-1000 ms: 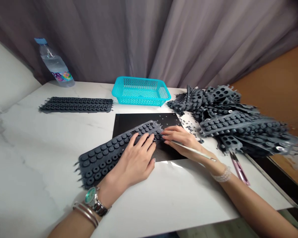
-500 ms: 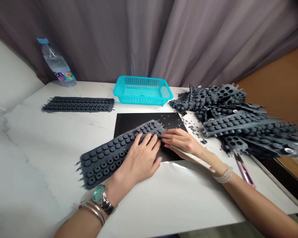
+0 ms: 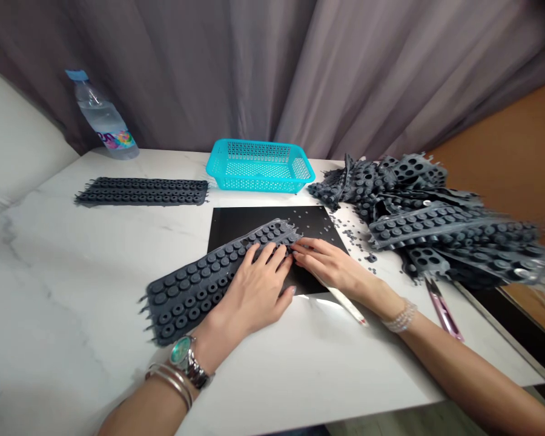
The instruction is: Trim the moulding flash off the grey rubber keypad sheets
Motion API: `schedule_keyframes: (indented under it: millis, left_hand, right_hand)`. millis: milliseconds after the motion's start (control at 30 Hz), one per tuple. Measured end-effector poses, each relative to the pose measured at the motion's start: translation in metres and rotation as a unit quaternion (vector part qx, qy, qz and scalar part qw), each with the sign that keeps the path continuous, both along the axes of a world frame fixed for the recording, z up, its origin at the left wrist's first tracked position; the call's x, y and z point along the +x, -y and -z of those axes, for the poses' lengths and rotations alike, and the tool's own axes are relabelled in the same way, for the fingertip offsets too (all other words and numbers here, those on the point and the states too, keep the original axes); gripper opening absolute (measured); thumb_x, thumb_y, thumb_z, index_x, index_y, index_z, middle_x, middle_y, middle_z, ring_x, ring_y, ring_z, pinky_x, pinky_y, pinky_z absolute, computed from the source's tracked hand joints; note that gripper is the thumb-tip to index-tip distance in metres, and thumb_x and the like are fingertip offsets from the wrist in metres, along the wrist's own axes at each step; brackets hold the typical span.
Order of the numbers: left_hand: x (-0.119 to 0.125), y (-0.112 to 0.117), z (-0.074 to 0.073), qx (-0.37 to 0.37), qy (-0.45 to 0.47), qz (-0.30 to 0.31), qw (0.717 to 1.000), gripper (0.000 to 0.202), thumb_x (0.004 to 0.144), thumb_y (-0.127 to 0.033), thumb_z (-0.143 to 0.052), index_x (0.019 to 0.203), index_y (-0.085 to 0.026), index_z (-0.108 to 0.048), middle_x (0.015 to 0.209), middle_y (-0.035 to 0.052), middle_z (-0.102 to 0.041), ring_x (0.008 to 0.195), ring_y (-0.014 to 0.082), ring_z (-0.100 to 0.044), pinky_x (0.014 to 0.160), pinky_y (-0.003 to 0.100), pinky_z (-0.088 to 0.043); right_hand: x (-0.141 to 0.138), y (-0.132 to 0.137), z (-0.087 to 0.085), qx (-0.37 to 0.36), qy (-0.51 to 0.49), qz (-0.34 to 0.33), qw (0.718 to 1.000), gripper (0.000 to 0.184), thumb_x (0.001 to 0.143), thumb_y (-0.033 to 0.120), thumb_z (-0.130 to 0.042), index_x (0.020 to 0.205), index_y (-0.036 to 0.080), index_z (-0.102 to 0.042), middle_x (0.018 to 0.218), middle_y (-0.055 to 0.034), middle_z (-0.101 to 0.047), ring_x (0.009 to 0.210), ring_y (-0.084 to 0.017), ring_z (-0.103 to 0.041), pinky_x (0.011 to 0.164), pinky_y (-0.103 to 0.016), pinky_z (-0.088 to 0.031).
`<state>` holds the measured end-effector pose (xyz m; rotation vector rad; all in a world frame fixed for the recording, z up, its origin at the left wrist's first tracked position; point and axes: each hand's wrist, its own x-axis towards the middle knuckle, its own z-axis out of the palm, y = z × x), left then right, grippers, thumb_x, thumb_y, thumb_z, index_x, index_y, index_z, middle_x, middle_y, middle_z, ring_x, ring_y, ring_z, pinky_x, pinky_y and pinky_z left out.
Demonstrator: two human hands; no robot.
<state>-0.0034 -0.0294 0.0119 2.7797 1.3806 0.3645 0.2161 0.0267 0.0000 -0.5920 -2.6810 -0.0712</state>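
A long grey rubber sheet of round keypad buttons (image 3: pixel 195 290) lies slanted across the edge of a black mat (image 3: pixel 249 225). My left hand (image 3: pixel 254 290) presses flat on it, fingers spread. My right hand (image 3: pixel 327 266) sits at the sheet's far end, fingertips touching its torn edge. A slim white stick (image 3: pixel 347 304) runs out from under that palm, its tip pointing down and right over the white marble table (image 3: pixel 72 272). Small loose rubber bits (image 3: pixel 309 219) are scattered on the mat just beyond my fingers.
A large heap of grey rubber sheets (image 3: pixel 431 227) rises at the right, with pink snips (image 3: pixel 443 316) below it. A flat sheet (image 3: pixel 140 192) lies at the left. Behind stand a turquoise perforated basket (image 3: pixel 260 166) and a water bottle (image 3: pixel 102 118).
The white stick has swung from lying along my right wrist to pointing more downward. My right hand has edged slightly left along the sheet's end. The left hand stays put.
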Motion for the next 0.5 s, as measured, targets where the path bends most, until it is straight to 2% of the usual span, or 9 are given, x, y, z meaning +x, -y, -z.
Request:
schedule_keyframes:
  millis: [100, 200, 267, 333, 400, 500]
  left_hand:
    - [0.0002, 0.0, -0.0008, -0.005, 0.003, -0.002, 1.0, 0.053, 0.096, -0.039, -0.04, 0.14, -0.01, -0.048, 0.145, 0.0143, -0.048, 0.135, 0.0309, -0.038, 0.114, 0.05, -0.027]
    - [0.0004, 0.0002, -0.0012, -0.004, 0.006, -0.005, 1.0, 0.052, 0.096, -0.039, -0.041, 0.14, -0.011, -0.048, 0.146, 0.0135, -0.048, 0.135, 0.0309, -0.038, 0.114, 0.051, -0.026]
    - [0.0003, 0.0003, -0.0009, -0.002, 0.008, -0.006, 1.0, 0.052, 0.096, -0.039, -0.041, 0.139, -0.012, -0.049, 0.145, 0.0129, -0.048, 0.134, 0.0306, -0.039, 0.114, 0.05, -0.026]
    - [-0.0004, 0.0004, -0.0003, -0.001, 0.01, -0.006, 1.0, 0.052, 0.096, -0.04, -0.041, 0.14, -0.013, -0.048, 0.145, 0.0124, -0.048, 0.134, 0.0303, -0.039, 0.114, 0.05, -0.026]
    - [-0.0018, 0.0005, 0.0001, 0.001, 0.012, -0.006, 1.0, 0.052, 0.096, -0.04, -0.042, 0.14, -0.014, -0.048, 0.145, 0.0122, -0.048, 0.135, 0.0302, -0.039, 0.114, 0.05, -0.026]
    - [-0.0045, 0.0016, -0.0006, -0.001, 0.01, -0.003, 1.0, 0.051, 0.096, -0.041, -0.042, 0.139, -0.014, -0.049, 0.145, 0.0122, -0.049, 0.134, 0.0305, -0.039, 0.114, 0.05, -0.027]
  right_hand:
    - [-0.0045, 0.0003, 0.0021, -0.021, -0.087, 0.032, 0.996, 0.019, 0.096, 0.014, -0.048, 0.111, 0.016, -0.061, 0.114, -0.0149, -0.068, 0.117, -0.025, -0.059, 0.091, -0.039, -0.058]
    - [-0.0048, -0.0031, 0.0044, -0.068, -0.188, 0.118, 0.973, 0.016, 0.097, 0.018, -0.048, 0.108, 0.019, -0.061, 0.107, -0.011, -0.066, 0.101, -0.02, -0.066, 0.085, -0.032, -0.059]
    - [-0.002, -0.0062, 0.004, -0.085, -0.217, 0.17, 0.958, 0.016, 0.098, 0.022, -0.049, 0.106, 0.021, -0.062, 0.107, -0.0091, -0.066, 0.098, -0.018, -0.067, 0.085, -0.032, -0.058]
    - [0.0015, -0.0083, 0.002, -0.082, -0.224, 0.194, 0.952, 0.016, 0.098, 0.024, -0.049, 0.106, 0.022, -0.063, 0.107, -0.0085, -0.066, 0.097, -0.019, -0.067, 0.086, -0.034, -0.058]
    - [0.0035, -0.0084, -0.0007, -0.07, -0.208, 0.174, 0.96, 0.016, 0.097, 0.024, -0.051, 0.106, 0.021, -0.064, 0.108, -0.0095, -0.067, 0.099, -0.02, -0.067, 0.087, -0.036, -0.057]
    - [0.0032, -0.0058, -0.0039, -0.026, -0.144, 0.077, 0.986, 0.017, 0.094, 0.021, -0.056, 0.108, 0.021, -0.065, 0.111, -0.0108, -0.07, 0.108, -0.023, -0.063, 0.087, -0.038, -0.057]
